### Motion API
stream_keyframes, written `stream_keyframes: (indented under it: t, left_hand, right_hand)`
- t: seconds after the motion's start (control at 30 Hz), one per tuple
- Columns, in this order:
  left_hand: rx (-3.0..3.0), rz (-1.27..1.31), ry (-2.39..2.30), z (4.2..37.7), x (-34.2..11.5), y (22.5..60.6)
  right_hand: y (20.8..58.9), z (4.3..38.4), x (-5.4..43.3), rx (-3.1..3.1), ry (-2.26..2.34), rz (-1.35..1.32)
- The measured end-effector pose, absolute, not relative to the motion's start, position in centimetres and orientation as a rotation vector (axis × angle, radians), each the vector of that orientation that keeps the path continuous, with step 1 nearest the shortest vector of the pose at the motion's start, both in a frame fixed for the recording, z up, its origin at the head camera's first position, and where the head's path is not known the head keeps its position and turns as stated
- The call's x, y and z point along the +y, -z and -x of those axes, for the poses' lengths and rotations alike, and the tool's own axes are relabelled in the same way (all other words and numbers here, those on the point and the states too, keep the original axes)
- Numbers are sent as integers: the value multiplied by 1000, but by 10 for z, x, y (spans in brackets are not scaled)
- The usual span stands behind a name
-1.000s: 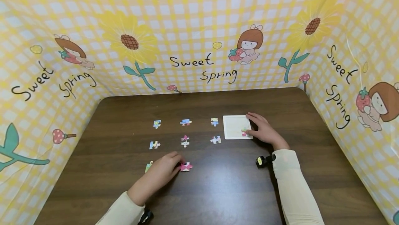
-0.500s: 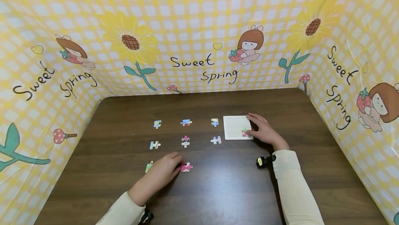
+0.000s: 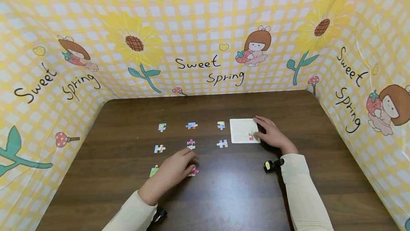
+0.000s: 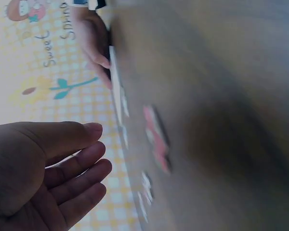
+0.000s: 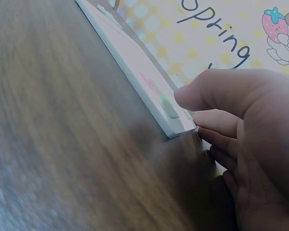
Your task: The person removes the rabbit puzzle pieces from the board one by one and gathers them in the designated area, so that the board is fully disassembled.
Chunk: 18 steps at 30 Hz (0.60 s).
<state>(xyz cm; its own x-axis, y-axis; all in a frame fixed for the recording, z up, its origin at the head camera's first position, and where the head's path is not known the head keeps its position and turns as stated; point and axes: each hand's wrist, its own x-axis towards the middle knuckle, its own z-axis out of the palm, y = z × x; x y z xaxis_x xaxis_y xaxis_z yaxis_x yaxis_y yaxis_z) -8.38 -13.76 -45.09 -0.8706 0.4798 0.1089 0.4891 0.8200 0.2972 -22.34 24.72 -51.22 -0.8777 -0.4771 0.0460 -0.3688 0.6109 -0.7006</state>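
My left hand (image 3: 174,169) hovers over the front row of jigsaw pieces, its fingers loosely bent and nothing in them. Below its fingertips, a pink jigsaw piece (image 3: 194,172) lies on the table, partly hidden in the head view. The left wrist view shows that pink piece (image 4: 156,139) apart from the hand. At the right, my right hand (image 3: 273,135) holds the right edge of a white square puzzle tray (image 3: 239,128). Its thumb lies at a pink and green piece (image 3: 251,136) in the tray's near right corner; whether it presses the piece is unclear.
Several other jigsaw pieces lie in rows left of the tray, among them a blue one (image 3: 191,126), a white one (image 3: 222,143) and a green one (image 3: 154,171). A yellow checked cloth (image 3: 205,21) walls the brown table (image 3: 230,195) at back and sides.
My left hand has let go of the pink piece and moved slightly up and to the right. The piece stays in its place. My right hand and the tray have hardly moved.
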Motion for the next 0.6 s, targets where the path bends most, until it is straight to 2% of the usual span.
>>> stream_keyframes:
  t: [0.6]
  left_hand:
    - [-2994, 981, 547, 131, -42, 436]
  right_hand:
    - [507, 222, 255, 2608, 1138, 763]
